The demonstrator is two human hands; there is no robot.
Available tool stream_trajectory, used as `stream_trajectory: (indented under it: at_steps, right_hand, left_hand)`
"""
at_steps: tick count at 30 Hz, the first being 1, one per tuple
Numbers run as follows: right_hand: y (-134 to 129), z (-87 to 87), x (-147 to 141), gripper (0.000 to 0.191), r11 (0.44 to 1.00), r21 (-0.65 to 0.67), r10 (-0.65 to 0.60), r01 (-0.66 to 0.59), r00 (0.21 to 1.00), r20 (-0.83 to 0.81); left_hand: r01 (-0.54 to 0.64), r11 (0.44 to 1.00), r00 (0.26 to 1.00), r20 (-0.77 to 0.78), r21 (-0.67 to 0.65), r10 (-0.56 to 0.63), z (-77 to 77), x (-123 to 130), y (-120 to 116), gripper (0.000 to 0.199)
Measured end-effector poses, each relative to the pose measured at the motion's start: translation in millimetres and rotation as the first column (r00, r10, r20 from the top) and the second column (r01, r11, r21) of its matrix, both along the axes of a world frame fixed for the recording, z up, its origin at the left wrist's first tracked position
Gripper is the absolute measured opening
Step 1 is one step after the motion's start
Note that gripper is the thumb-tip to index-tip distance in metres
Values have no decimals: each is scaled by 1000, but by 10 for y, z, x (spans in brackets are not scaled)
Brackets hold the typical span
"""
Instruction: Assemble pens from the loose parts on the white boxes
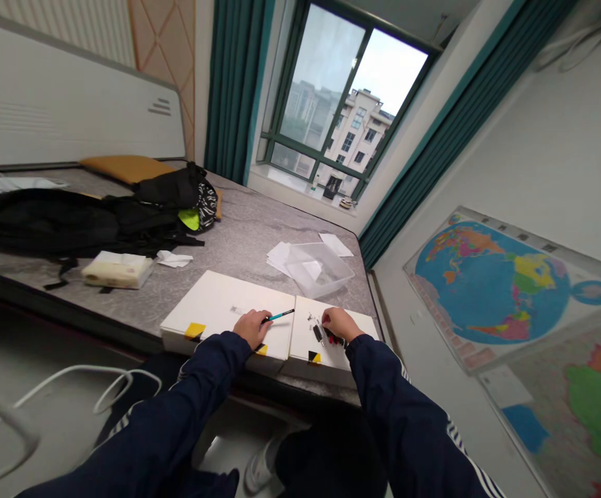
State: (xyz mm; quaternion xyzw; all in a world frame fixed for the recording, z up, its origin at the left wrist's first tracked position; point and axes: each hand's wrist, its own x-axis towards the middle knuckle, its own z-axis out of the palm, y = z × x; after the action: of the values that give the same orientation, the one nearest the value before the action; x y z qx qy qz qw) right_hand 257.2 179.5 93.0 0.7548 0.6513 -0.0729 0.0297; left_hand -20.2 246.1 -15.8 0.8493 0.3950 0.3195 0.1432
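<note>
My left hand [251, 328] rests over the left white box [217, 297], its fingers closed on a slim blue pen [280, 315] with a black end that points right. My right hand [339, 324] is over the right white box [355, 319], fingers pinched together and pointing down among small parts. Beside those fingers lie small black pieces [317, 334], bits of white and a little red. Whether the right fingertips hold one of these parts is too small to make out. Yellow and black tape [195, 330] marks the boxes' front edges.
Behind the boxes a clear plastic tray [318, 271] sits beside white papers [278, 257] on the grey surface [238, 242]. A tissue pack [117, 270] and a black backpack [72, 221] are to the left. A white cable [72, 370] loops at lower left.
</note>
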Motion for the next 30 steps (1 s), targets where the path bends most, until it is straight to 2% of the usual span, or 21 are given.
stream_trajectory:
  at_steps: [5,11,17,24,30]
  right_hand:
    - [49,-29,-88,12,992,-117,-49,53,998,31]
    - [144,-145,-50,22,996,60,-70,68,997,29]
    - [272,-309,-23,19,996,60,-59,59,998,-8]
    - [294,-316,-88,18,997,18,-73,73,997,38]
    - [300,-364,-131,27,997,8,-79,78,996,52]
  left_hand:
    - [-8,1000,1000,11,-20,8,-2,-2,2,24]
    - [-12,1000,1000,12,-13,12,15,14,-3,31]
    - [-1,1000,1000,1,2,1,46,10,-11,32]
    - [-12,1000,1000,0,1,12,33,10,-17,31]
    - [5,1000,1000,14,1,-5,9,0,-11,30]
